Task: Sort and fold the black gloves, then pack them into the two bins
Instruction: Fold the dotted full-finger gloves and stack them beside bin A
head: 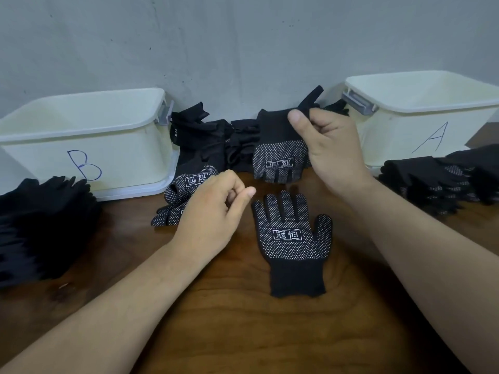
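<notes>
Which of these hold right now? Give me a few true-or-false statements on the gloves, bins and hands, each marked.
1. The right hand grips the raised glove, dotted side toward the camera. True.
2. Bin A stands on the left. False: it is on the right; bin B is on the left.
3. The flat glove lies on the table, dotted side up. True.
4. Bin B is heaped with gloves. False: no gloves show in the visible part of its inside.
</notes>
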